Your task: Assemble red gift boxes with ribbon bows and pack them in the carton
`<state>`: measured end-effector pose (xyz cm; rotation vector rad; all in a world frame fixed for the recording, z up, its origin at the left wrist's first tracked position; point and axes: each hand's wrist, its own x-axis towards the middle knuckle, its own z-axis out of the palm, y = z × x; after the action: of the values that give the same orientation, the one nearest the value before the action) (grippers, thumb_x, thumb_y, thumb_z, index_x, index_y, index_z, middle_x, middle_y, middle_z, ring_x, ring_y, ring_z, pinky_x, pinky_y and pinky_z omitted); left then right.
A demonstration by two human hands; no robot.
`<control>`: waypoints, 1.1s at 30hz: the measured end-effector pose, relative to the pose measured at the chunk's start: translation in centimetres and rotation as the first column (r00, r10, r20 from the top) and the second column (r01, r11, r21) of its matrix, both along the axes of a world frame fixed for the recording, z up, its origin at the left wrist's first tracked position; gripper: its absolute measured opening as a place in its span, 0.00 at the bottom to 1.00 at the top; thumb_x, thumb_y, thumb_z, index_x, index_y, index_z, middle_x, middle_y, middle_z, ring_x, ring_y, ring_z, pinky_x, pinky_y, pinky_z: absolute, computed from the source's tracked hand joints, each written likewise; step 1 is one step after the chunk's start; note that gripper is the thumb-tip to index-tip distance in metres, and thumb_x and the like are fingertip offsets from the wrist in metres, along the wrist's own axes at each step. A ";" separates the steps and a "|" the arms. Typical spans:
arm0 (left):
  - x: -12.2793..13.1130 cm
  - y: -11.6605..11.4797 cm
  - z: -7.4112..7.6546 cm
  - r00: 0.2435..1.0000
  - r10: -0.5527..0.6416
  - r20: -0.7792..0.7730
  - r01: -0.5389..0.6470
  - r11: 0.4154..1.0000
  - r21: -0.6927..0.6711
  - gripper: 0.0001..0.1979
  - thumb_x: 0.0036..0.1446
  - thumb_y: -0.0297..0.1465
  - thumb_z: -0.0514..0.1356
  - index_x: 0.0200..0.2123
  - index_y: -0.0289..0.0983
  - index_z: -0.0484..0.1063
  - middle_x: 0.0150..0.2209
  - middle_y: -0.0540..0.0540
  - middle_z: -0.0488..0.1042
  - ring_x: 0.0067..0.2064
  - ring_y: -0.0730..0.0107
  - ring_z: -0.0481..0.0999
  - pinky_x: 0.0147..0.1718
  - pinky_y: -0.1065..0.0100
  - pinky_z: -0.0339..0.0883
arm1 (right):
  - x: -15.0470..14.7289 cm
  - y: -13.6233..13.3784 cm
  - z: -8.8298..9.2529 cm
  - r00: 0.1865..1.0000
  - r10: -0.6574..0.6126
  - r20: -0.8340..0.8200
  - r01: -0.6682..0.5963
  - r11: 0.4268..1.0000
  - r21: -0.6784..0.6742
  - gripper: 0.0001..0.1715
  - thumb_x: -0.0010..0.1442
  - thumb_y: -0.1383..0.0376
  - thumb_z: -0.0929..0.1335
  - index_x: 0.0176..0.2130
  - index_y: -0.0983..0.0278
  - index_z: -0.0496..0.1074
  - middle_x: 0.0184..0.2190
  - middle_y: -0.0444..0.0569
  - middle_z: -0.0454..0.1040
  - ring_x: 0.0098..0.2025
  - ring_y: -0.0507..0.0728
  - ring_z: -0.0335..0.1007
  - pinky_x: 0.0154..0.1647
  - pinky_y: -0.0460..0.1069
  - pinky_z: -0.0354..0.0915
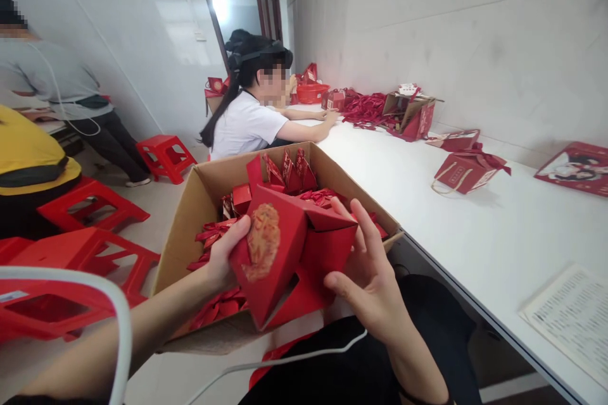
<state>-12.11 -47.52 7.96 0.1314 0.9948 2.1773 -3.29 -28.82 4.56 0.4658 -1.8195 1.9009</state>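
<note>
A red folded paper gift box (304,253) with a golden-brown printed picture on one face is held over a cardboard carton. My left hand (228,253) is closed on its left side, thumb on the printed face and the other fingers hidden behind. Flaps and a slot show on the box, which is tilted. At its right end is my right hand (370,272), fingers stretched and apart, the thumb tip against or very near the red card. Beneath, the carton (183,228) holds several red boxes and ribbons.
A white table (394,183) runs along the wall at right, bearing a small red gift bag (465,171), heaped red ribbons (365,107) and a printed sheet (570,316). A co-worker (249,120) sits beyond the carton. Red stools (95,209) stand left; a white cable (116,304) crosses in front.
</note>
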 end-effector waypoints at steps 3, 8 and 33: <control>-0.1 2.4 1.3 0.971 -0.124 -0.203 0.120 0.992 -0.032 0.07 0.49 0.29 0.62 0.32 0.34 0.75 0.22 0.48 0.77 0.27 0.64 0.79 0.28 0.72 0.73 | 0.5 0.7 -0.2 0.956 -0.290 -0.036 0.292 0.948 0.123 0.35 0.59 0.63 0.70 0.61 0.51 0.53 0.64 0.50 0.48 0.61 0.64 0.53 0.49 0.55 0.70; -0.5 6.9 3.0 0.945 -0.223 -0.239 0.198 0.972 -0.124 0.12 0.51 0.34 0.60 0.36 0.32 0.73 0.30 0.44 0.79 0.34 0.62 0.80 0.33 0.70 0.74 | 1.9 2.4 0.2 0.788 -0.594 -0.162 0.604 0.797 0.013 0.28 0.58 0.69 0.70 0.54 0.53 0.58 0.61 0.52 0.51 0.54 0.60 0.64 0.40 0.51 0.75; 0.0 21.1 1.0 0.874 -0.472 -0.119 0.448 0.875 -0.184 0.12 0.49 0.36 0.61 0.33 0.34 0.76 0.29 0.47 0.80 0.30 0.66 0.79 0.30 0.70 0.74 | 6.3 10.3 -1.7 0.457 -0.887 -0.068 0.889 0.453 0.066 0.18 0.56 0.59 0.72 0.43 0.60 0.65 0.52 0.53 0.58 0.38 0.54 0.70 0.27 0.45 0.76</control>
<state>-12.11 -26.37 8.93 0.4350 1.0860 1.6659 3.02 -18.55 2.83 -0.4282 -1.6081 1.0284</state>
